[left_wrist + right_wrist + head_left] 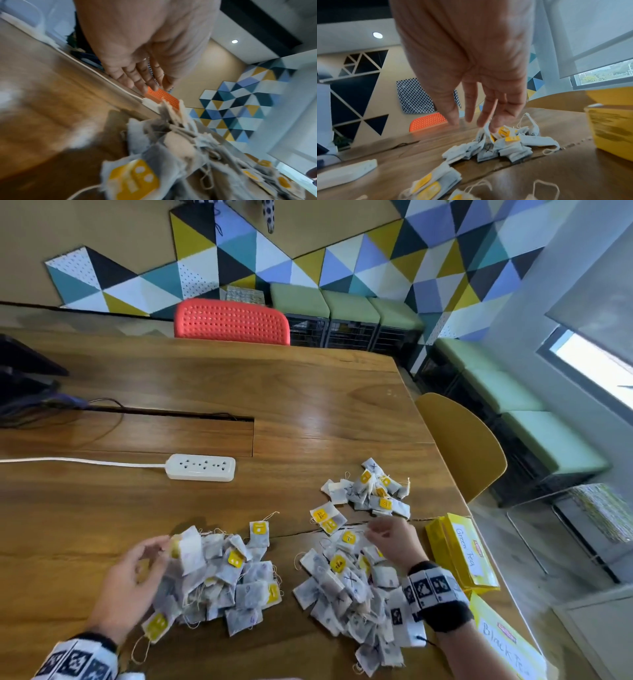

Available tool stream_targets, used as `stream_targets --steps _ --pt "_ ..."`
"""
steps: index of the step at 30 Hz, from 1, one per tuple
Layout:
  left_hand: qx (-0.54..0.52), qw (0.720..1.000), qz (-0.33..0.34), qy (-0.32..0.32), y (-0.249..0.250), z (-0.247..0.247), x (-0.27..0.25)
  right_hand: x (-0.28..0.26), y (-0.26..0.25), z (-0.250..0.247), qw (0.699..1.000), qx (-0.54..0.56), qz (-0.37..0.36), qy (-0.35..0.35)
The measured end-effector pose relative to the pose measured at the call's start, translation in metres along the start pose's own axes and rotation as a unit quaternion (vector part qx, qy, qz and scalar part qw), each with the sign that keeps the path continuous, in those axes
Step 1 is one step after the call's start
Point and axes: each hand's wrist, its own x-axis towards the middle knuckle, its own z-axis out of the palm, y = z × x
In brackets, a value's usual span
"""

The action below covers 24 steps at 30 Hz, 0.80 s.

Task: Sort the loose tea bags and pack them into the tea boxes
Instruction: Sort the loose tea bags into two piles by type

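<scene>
Loose grey tea bags with yellow tags lie in three heaps on the wooden table. My left hand is at the left edge of the left heap, fingers straight and holding nothing. My right hand hovers with straight, empty fingers between the near right heap and the far heap. Two yellow boxes lie at the right edge, one labelled Green Tea and one labelled Black Tea.
A white power strip with its cord lies left of centre. A cable slot cuts the table behind it. A red chair stands at the far side and a yellow chair at the right edge. Dark gear sits far left.
</scene>
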Motion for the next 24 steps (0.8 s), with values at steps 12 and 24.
stream_targets --steps 12,24 --pt "0.085 0.989 -0.091 0.081 -0.062 -0.004 0.001 0.146 -0.014 0.022 0.965 -0.249 0.064 -0.056" --pt "0.068 0.986 -0.133 0.077 -0.063 -0.005 -0.001 0.169 -0.012 0.001 0.989 -0.118 0.088 0.025"
